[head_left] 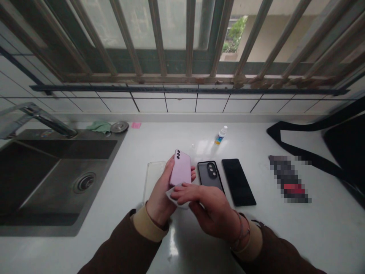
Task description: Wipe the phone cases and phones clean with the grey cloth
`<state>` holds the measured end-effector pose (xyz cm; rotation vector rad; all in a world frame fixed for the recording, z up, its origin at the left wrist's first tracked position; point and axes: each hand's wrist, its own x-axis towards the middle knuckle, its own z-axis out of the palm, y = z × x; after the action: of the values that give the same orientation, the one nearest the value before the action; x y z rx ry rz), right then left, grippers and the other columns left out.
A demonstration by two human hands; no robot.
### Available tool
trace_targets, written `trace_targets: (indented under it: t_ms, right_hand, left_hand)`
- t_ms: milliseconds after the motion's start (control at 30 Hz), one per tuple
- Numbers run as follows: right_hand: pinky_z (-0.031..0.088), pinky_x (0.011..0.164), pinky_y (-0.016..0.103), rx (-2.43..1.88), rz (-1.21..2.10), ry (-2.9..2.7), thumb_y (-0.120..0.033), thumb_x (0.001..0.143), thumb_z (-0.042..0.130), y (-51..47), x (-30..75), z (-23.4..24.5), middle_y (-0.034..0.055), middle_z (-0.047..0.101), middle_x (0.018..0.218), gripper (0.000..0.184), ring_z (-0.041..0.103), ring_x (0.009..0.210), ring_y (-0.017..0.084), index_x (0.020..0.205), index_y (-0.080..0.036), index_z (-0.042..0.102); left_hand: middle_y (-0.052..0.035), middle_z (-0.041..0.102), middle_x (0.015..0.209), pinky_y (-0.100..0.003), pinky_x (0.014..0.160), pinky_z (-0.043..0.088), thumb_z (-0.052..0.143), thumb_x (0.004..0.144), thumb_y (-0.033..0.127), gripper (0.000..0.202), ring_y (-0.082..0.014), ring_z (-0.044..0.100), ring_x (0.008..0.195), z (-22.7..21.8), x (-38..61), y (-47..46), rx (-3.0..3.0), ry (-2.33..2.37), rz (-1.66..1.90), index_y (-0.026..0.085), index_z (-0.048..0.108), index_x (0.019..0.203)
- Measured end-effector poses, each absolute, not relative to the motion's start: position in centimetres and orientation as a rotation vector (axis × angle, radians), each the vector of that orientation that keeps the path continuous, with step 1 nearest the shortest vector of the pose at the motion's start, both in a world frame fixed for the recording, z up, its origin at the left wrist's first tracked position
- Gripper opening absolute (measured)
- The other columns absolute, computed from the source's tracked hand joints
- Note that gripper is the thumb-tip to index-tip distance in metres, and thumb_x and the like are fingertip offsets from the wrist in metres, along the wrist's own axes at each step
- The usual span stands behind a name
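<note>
A lilac phone lies in the person's left hand, lifted over the desk, its back with three lenses facing up. The left hand is curled around its sides; the right hand holds a white wipe under bent fingers at the phone's lower end.

On the glossy white desk, a clear case lies just left of the phone, partly hidden by the left arm. To the right are a dark phone case and, near it, a black phone. A small white bottle stands behind them; a black bag with a strap is at the far right.

On the left, a metal sink is set into the desk, with a faucet, a green cloth and a round metal cover along its back; a pink slip lies beside the cover. Behind rise white tiles, a dark rail and a window with metal bars, greenery showing beyond.
</note>
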<state>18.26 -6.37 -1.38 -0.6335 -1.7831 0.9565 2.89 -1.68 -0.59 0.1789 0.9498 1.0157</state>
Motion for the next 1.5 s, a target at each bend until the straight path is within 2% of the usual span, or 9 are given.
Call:
trace_targets:
  t_ms: [167,267,367,500,667,900,1100,1367,1500]
  right_hand:
    - [0.069,0.097,0.05,-0.986,1.139,-0.859,-0.045,0.113,0.057,-4.4,19.4,-2.2,0.0105,0.084,0.122,0.027,0.082,0.114,0.028,0.113,-0.024,0.074]
    - [0.065,0.106,0.054,-1.194,0.925,-0.793,-0.05,0.111,0.059,-3.0,20.3,-2.3,0.0112,0.083,0.125,0.032,0.079,0.117,0.028,0.117,-0.023,0.074]
    - [0.051,0.123,0.059,-1.221,0.752,-1.163,-0.04,0.113,0.056,-2.9,20.7,-2.0,0.01,0.08,0.135,0.025,0.072,0.134,0.028,0.122,-0.026,0.074]
    - [0.024,0.139,0.062,-1.028,0.68,-1.739,-0.018,0.113,0.049,-3.9,20.0,-1.9,0.006,0.076,0.144,0.026,0.067,0.143,0.024,0.128,-0.028,0.068]
    - [0.018,0.141,0.057,-0.668,0.683,-2.019,-0.007,0.106,0.053,-5.0,19.2,-1.5,0.0038,0.077,0.143,0.034,0.068,0.141,0.021,0.131,-0.027,0.065]
    - [0.062,0.111,0.045,-0.922,1.02,-1.414,-0.027,0.112,0.056,-5.9,19.2,-1.3,0.0063,0.084,0.124,0.02,0.081,0.116,0.023,0.121,-0.028,0.074]
    - [0.061,0.107,0.047,-1.043,1.277,-0.615,-0.051,0.101,0.073,-3.0,19.0,-2.7,0.0084,0.082,0.125,0.027,0.077,0.117,0.027,0.11,-0.025,0.076]
    - [0.064,0.09,0.036,-0.947,1.578,-0.53,-0.053,0.084,0.091,-3.6,18.0,-2.7,0.0042,0.082,0.107,0.038,0.077,0.097,0.02,0.105,-0.024,0.078]
    - [0.063,0.082,0.032,-0.939,1.747,-0.579,-0.054,0.082,0.094,-3.8,18.3,-2.6,0.0044,0.082,0.104,0.041,0.076,0.089,0.018,0.103,-0.022,0.079]
  left_hand:
    - [-0.0211,0.082,0.107,-0.031,0.08,0.066,0.049,0.111,0.049,0.053,-0.0223,0.08,0.082,0.1,2.2,-1.7,0.247,0.756,0.966,0.006,0.069,0.137]
    - [-0.0239,0.081,0.111,-0.031,0.076,0.066,0.05,0.11,0.052,0.062,-0.0236,0.08,0.08,0.2,1.9,-2.1,0.33,0.643,0.808,0.006,0.058,0.152]
    - [-0.0215,0.08,0.117,-0.036,0.08,0.067,0.057,0.108,0.05,0.065,-0.0265,0.081,0.086,-0.3,2.0,-2.6,0.379,0.587,0.786,0.015,0.048,0.162]
    - [-0.0174,0.081,0.12,-0.036,0.089,0.066,0.058,0.109,0.044,0.047,-0.025,0.081,0.094,-0.9,2.7,-2.5,0.273,0.652,0.934,0.012,0.066,0.143]
    - [-0.0205,0.082,0.115,-0.033,0.09,0.066,0.057,0.109,0.053,0.057,-0.0247,0.081,0.094,-1.1,2.5,-1.4,0.133,0.82,1.001,0.005,0.072,0.135]
    - [-0.0163,0.08,0.129,-0.037,0.105,0.063,0.062,0.108,0.056,0.055,-0.024,0.079,0.109,-0.6,1.8,-1.2,0.242,0.789,1.222,0.013,0.07,0.142]
    - [-0.0122,0.067,0.154,-0.039,0.117,0.055,0.085,0.094,0.045,0.052,-0.03,0.059,0.148,-1.3,1.6,-1.8,0.547,0.707,1.377,0.023,0.07,0.14]
    - [-0.0072,0.058,0.164,-0.039,0.119,0.054,0.097,0.08,0.02,0.085,-0.029,0.05,0.157,-3.2,1.7,-2.0,0.895,0.802,1.475,0.038,0.056,0.151]
    - [-0.0046,0.055,0.167,-0.032,0.117,0.053,0.096,0.081,0.019,0.078,-0.0251,0.05,0.157,-2.4,1.4,-1.5,0.834,0.881,1.598,0.038,0.06,0.148]
